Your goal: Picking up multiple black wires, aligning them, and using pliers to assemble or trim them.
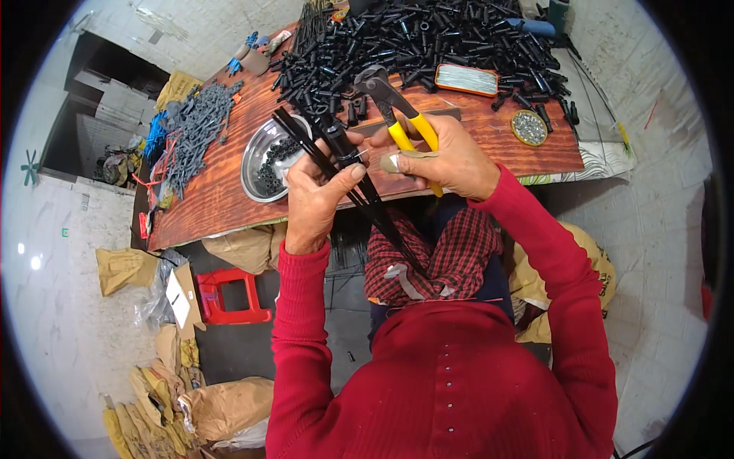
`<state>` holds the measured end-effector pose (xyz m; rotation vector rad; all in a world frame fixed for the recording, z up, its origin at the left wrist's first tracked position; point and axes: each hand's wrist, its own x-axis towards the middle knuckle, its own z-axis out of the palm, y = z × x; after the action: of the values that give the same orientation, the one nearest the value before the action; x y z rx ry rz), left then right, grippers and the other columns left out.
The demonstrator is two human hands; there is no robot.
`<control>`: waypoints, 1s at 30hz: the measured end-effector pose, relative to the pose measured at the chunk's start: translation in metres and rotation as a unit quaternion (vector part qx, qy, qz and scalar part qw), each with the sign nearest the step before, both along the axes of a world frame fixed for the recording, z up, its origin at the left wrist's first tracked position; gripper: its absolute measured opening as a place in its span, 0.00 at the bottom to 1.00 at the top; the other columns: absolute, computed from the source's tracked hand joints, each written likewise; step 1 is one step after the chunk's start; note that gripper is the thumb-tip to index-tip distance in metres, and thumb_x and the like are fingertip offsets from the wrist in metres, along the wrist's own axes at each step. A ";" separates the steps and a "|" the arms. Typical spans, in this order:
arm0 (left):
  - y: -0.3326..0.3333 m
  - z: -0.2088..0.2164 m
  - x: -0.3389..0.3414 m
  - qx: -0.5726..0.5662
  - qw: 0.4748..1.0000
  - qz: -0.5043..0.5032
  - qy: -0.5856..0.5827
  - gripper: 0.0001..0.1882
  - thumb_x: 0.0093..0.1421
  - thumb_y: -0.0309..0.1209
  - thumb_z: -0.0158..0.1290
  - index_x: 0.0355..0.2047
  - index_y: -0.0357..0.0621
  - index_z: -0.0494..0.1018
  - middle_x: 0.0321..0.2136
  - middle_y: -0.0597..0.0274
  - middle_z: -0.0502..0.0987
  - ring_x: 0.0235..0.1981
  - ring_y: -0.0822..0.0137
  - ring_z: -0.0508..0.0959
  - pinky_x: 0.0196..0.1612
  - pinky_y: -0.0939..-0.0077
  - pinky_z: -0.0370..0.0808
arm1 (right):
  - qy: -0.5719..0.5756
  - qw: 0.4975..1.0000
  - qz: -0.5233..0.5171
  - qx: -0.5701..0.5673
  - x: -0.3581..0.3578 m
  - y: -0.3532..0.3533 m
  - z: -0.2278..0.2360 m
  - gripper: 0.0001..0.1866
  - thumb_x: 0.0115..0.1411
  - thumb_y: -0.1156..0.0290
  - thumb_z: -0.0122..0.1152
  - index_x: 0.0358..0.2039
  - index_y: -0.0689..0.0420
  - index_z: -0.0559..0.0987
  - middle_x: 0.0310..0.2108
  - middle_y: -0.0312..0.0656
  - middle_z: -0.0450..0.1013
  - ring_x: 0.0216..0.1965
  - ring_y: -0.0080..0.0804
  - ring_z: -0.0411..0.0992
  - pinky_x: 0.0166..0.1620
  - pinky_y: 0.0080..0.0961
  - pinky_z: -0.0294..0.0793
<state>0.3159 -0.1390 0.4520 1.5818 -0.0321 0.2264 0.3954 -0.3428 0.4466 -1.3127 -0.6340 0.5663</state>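
My left hand [315,199] is closed around a bundle of long thin black rods [386,228], which slants down toward my lap. A black tubular fitting [337,141] with a wider collar stands at the bundle's upper part, held between thumb and fingers. A short thin bright bit of wire sticks out beside it, near the thumb tip. In my right hand [462,159] are pliers with yellow handles [423,132], the dark metal jaws pointing up and away. The right thumb wears a pale covering, and its fingertips come close to the fitting. What they pinch there is too small to tell.
A large heap of black tubular fittings [367,50] covers the table's [202,218] far side. An orange-rimmed tray [438,76] holds silver pins. Nearby are a round tin of small metal pieces [529,128], a steel bowl [246,172] of black rings, grey parts [195,134] and a red stool [264,315].
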 end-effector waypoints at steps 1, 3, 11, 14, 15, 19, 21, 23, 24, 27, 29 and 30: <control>-0.001 0.000 0.001 -0.002 1.000 -0.001 0.000 0.23 0.52 0.25 0.65 0.49 0.33 0.74 0.38 0.59 0.81 0.39 0.69 0.80 0.48 0.74 0.75 | 0.000 1.000 -0.001 -0.002 0.001 0.002 -0.004 0.16 0.59 0.75 0.64 0.47 0.62 0.78 0.36 0.35 0.77 0.27 0.16 0.71 0.29 0.15 0.73; -0.003 -0.001 0.002 0.012 1.000 -0.003 -0.019 0.19 0.55 0.24 0.64 0.48 0.33 0.75 0.38 0.60 0.80 0.40 0.71 0.80 0.47 0.77 0.76 | -0.197 0.977 -0.071 0.044 0.004 0.008 -0.016 0.16 0.58 0.75 0.65 0.47 0.61 0.79 0.36 0.33 0.77 0.31 0.16 0.72 0.34 0.17 0.73; -0.009 -0.005 0.002 0.015 0.999 0.030 -0.036 0.18 0.56 0.25 0.64 0.47 0.33 0.75 0.36 0.61 0.80 0.37 0.73 0.78 0.44 0.78 0.76 | -0.286 0.948 -0.136 -0.020 -0.014 0.008 -0.010 0.15 0.57 0.73 0.67 0.45 0.62 0.80 0.29 0.35 0.73 0.23 0.17 0.70 0.26 0.17 0.69; -0.010 -0.004 -0.001 0.006 0.999 0.037 -0.033 0.19 0.56 0.26 0.64 0.47 0.34 0.75 0.35 0.62 0.80 0.36 0.74 0.78 0.43 0.79 0.76 | -0.031 0.999 -0.005 -0.015 -0.013 -0.002 0.004 0.10 0.61 0.68 0.63 0.38 0.61 0.81 0.26 0.41 0.76 0.21 0.24 0.75 0.25 0.22 0.72; -0.010 -0.003 -0.002 0.019 0.999 0.039 -0.029 0.19 0.56 0.26 0.64 0.47 0.34 0.75 0.35 0.62 0.80 0.36 0.74 0.78 0.43 0.79 0.75 | -0.032 0.999 -0.005 -0.017 -0.009 -0.008 0.007 0.10 0.61 0.68 0.63 0.38 0.61 0.81 0.26 0.41 0.76 0.21 0.24 0.75 0.25 0.22 0.72; -0.009 -0.002 -0.005 0.031 0.998 0.045 -0.020 0.19 0.55 0.26 0.65 0.46 0.35 0.76 0.35 0.64 0.80 0.36 0.75 0.77 0.42 0.79 0.74 | -0.120 0.970 0.052 -0.204 0.010 -0.033 0.009 0.14 0.67 0.61 0.56 0.42 0.60 0.78 0.24 0.40 0.74 0.19 0.23 0.73 0.25 0.24 0.71; -0.010 -0.001 -0.003 0.036 0.998 0.042 -0.024 0.18 0.55 0.26 0.65 0.46 0.35 0.77 0.35 0.64 0.80 0.36 0.75 0.77 0.42 0.79 0.74 | -0.280 0.929 0.033 -0.240 0.008 -0.040 0.006 0.17 0.67 0.70 0.52 0.56 0.59 0.73 0.25 0.37 0.72 0.20 0.20 0.71 0.25 0.22 0.70; -0.012 0.000 -0.003 0.043 0.998 0.038 -0.025 0.18 0.54 0.26 0.65 0.45 0.35 0.78 0.35 0.64 0.80 0.36 0.75 0.77 0.42 0.79 0.74 | -0.330 0.901 0.043 -0.279 0.003 -0.042 0.020 0.20 0.65 0.73 0.53 0.58 0.56 0.71 0.27 0.42 0.75 0.24 0.31 0.75 0.29 0.31 0.73; -0.013 0.001 -0.004 0.047 0.998 0.045 -0.022 0.18 0.54 0.26 0.65 0.45 0.35 0.78 0.36 0.64 0.80 0.36 0.75 0.77 0.43 0.78 0.74 | -0.402 0.874 0.016 -0.274 0.005 -0.043 0.017 0.20 0.63 0.74 0.54 0.57 0.56 0.71 0.29 0.46 0.76 0.27 0.38 0.76 0.31 0.35 0.73; -0.015 0.002 -0.004 0.055 0.997 0.052 -0.029 0.18 0.53 0.26 0.66 0.45 0.35 0.79 0.37 0.63 0.81 0.37 0.75 0.77 0.44 0.78 0.74 | -0.491 0.819 -0.014 -0.298 0.006 -0.045 0.026 0.21 0.60 0.76 0.56 0.55 0.55 0.72 0.33 0.51 0.77 0.34 0.49 0.77 0.34 0.42 0.74; -0.016 0.003 -0.003 0.059 0.996 0.051 -0.037 0.18 0.53 0.26 0.66 0.44 0.35 0.79 0.38 0.62 0.81 0.38 0.75 0.78 0.45 0.78 0.75 | -0.508 0.796 -0.016 -0.328 0.005 -0.046 0.030 0.21 0.57 0.77 0.56 0.53 0.55 0.73 0.35 0.53 0.78 0.37 0.53 0.77 0.36 0.45 0.74; -0.016 0.003 -0.003 0.062 0.996 0.050 -0.028 0.18 0.53 0.26 0.66 0.45 0.35 0.79 0.38 0.61 0.82 0.38 0.75 0.78 0.45 0.78 0.75 | -0.519 0.785 -0.028 -0.336 0.004 -0.047 0.031 0.22 0.55 0.78 0.55 0.52 0.55 0.73 0.35 0.52 0.78 0.38 0.53 0.77 0.36 0.45 0.74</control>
<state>0.3127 -0.1549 0.4549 1.7020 -0.0109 0.3526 0.3998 -0.3896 0.4772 -2.3363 -1.3574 -0.0838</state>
